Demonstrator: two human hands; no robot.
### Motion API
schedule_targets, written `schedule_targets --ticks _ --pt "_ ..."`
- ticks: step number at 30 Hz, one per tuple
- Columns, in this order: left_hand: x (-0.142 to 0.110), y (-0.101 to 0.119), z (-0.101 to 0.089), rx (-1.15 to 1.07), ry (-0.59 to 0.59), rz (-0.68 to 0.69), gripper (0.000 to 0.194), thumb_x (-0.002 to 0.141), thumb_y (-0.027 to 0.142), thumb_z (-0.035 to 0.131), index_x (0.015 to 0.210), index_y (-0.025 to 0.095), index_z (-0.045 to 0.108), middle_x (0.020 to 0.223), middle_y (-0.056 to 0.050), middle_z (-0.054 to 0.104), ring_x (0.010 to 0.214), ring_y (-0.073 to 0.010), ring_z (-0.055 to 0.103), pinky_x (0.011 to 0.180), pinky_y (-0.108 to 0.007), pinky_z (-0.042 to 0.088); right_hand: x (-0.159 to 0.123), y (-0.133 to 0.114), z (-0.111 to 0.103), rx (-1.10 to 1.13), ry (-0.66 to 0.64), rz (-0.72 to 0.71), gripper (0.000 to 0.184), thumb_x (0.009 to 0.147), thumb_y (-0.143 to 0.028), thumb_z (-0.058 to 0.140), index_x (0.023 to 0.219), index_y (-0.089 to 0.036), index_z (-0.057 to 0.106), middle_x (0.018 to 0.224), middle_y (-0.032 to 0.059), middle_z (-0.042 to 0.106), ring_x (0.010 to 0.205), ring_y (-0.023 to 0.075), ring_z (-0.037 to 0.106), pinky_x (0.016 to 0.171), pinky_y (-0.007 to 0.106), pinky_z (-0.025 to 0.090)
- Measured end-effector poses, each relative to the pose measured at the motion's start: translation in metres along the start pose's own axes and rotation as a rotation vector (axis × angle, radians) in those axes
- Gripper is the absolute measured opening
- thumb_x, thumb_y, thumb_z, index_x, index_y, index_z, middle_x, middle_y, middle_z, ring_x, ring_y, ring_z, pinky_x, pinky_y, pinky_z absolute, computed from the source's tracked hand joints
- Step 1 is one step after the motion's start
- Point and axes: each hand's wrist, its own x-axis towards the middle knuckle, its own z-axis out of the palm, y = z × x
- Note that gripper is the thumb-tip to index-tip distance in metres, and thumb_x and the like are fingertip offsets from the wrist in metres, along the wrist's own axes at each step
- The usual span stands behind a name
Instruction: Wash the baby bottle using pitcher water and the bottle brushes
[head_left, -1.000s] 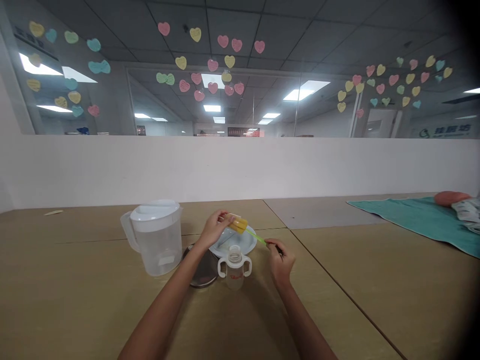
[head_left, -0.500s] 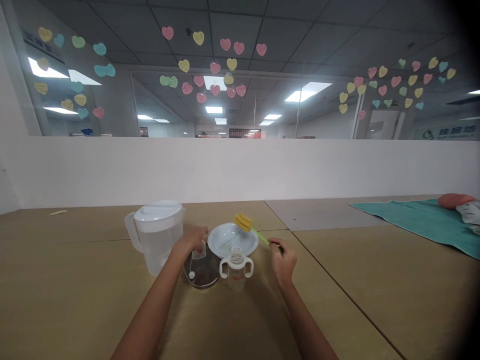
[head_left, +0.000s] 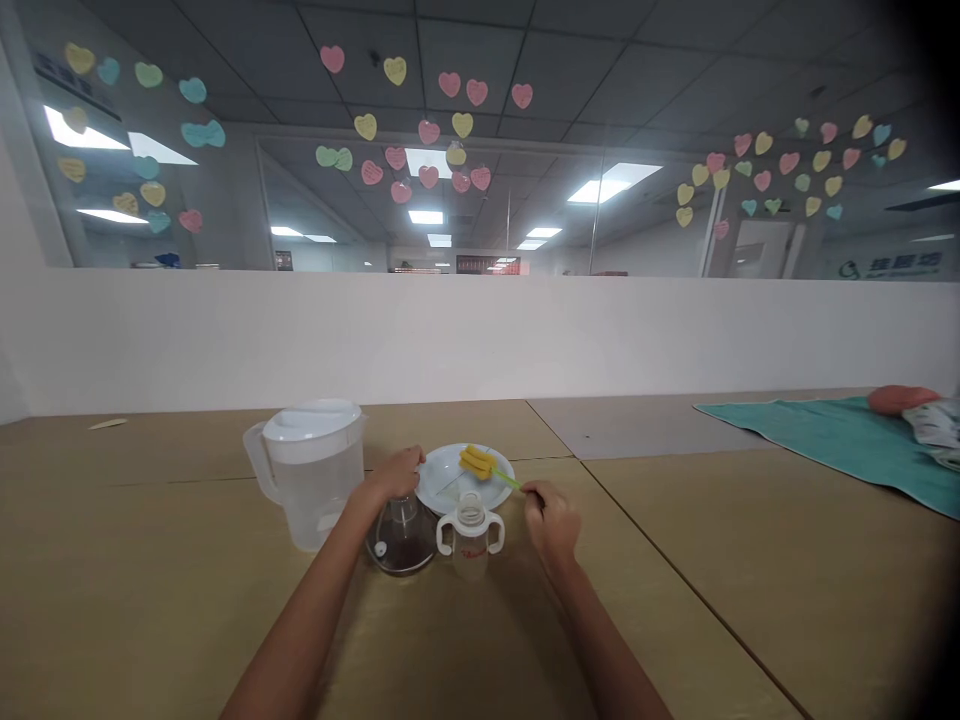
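Observation:
My left hand [head_left: 397, 474] has its fingers closed at the left rim of a shallow white bowl [head_left: 430, 492]; the fingertips are partly hidden. Below that hand, a clear cap or cover [head_left: 403, 510] stands on a dark round tray [head_left: 403, 556], beside a small white piece [head_left: 380, 549]. My right hand [head_left: 553, 520] grips the handle of a bottle brush [head_left: 478, 462] with a yellow sponge head, which is over the bowl. In front of the bowl, an uncapped baby bottle [head_left: 471, 545] with two white handles stands upright.
A lidded plastic pitcher [head_left: 311, 490] holding clear liquid stands left of my left forearm. At the far right lies a green cloth [head_left: 840, 435] with a reddish item [head_left: 900, 400] on it. A white wall [head_left: 480, 335] with windows above it bounds the table's back.
My right hand has moved left, bringing the yellow brush head lower and further over the bowl. My left hand has shifted from above the clear cap to the bowl's rim.

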Motion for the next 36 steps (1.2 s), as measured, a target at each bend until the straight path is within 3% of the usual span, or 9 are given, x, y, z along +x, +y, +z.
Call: schedule_targets --ticks 3,7,15,21,26,29,32,36 --pt "0.006 0.014 0.006 0.001 -0.035 0.053 0.030 0.074 0.013 0.039 0.093 0.018 0.061 0.103 -0.006 0.064 0.097 -0.0176 0.056 0.085 -0.027 0.040 0.000 -0.002 0.000 0.039 0.032 -0.028 0.028 0.074 -0.018 0.037 0.070 -0.018 0.065 0.072 0.0035 0.068 0.066 0.0155 0.060 0.062 0.024 0.039" --pt "0.012 0.029 0.024 0.012 -0.107 0.053 0.027 0.068 0.009 0.044 0.077 0.020 0.068 0.095 -0.005 0.068 0.096 -0.0202 0.057 0.090 -0.032 0.037 0.001 -0.003 0.000 0.068 0.069 -0.025 0.028 0.075 -0.018 0.038 0.069 -0.017 0.065 0.071 0.0039 0.067 0.065 0.0151 0.060 0.062 0.024 0.040" --pt "0.014 0.029 0.027 -0.051 -0.135 0.051 0.026 0.068 0.014 0.049 0.077 0.025 0.070 0.090 -0.001 0.071 0.092 -0.0197 0.059 0.098 -0.042 0.029 0.002 -0.007 0.000 0.100 0.061 -0.006 0.028 0.075 -0.019 0.038 0.068 -0.018 0.065 0.070 0.0040 0.067 0.065 0.0153 0.060 0.061 0.024 0.041" --pt "0.017 0.028 0.031 -0.133 -0.030 0.060 0.011 0.063 0.027 0.064 0.071 0.024 0.070 0.083 -0.002 0.071 0.087 -0.0205 0.061 0.091 -0.034 0.037 0.002 -0.005 -0.001 0.134 0.059 0.089 0.027 0.075 -0.021 0.039 0.071 -0.017 0.066 0.075 0.0046 0.068 0.069 0.0168 0.061 0.064 0.025 0.042" --pt "0.021 0.026 0.033 -0.272 0.043 0.064 0.023 0.064 0.019 0.059 0.087 0.017 0.064 0.080 -0.002 0.070 0.072 -0.0153 0.064 0.065 -0.023 0.047 0.002 -0.006 -0.004 0.165 0.075 0.095 0.027 0.075 -0.022 0.040 0.070 -0.017 0.066 0.074 0.0046 0.068 0.068 0.0172 0.062 0.064 0.026 0.044" --pt "0.019 0.026 0.025 -0.339 0.125 0.067 0.037 0.066 0.020 0.058 0.103 0.017 0.054 0.083 -0.002 0.068 0.071 -0.0133 0.063 0.063 -0.022 0.047 0.001 -0.009 -0.004 0.228 0.076 -0.013 0.026 0.076 -0.021 0.041 0.069 -0.017 0.066 0.072 0.0040 0.068 0.067 0.0160 0.062 0.064 0.025 0.046" --pt "0.014 0.027 0.011 -0.408 0.255 0.066 0.041 0.062 0.018 0.060 0.101 0.017 0.049 0.080 -0.001 0.067 0.071 -0.0134 0.063 0.063 -0.022 0.048 -0.002 -0.010 -0.003 0.244 0.068 -0.193 0.027 0.077 -0.018 0.041 0.067 -0.018 0.066 0.070 0.0033 0.068 0.066 0.0142 0.062 0.064 0.023 0.046" --pt "0.005 0.033 -0.010 -0.503 0.353 0.060 0.041 0.057 0.014 0.059 0.095 0.019 0.044 0.073 0.003 0.064 0.065 -0.0125 0.061 0.060 -0.022 0.048 -0.001 -0.006 -0.002 0.124 0.169 -0.144 0.029 0.079 -0.017 0.040 0.069 -0.018 0.067 0.075 0.0039 0.068 0.072 0.0142 0.063 0.065 0.023 0.045"
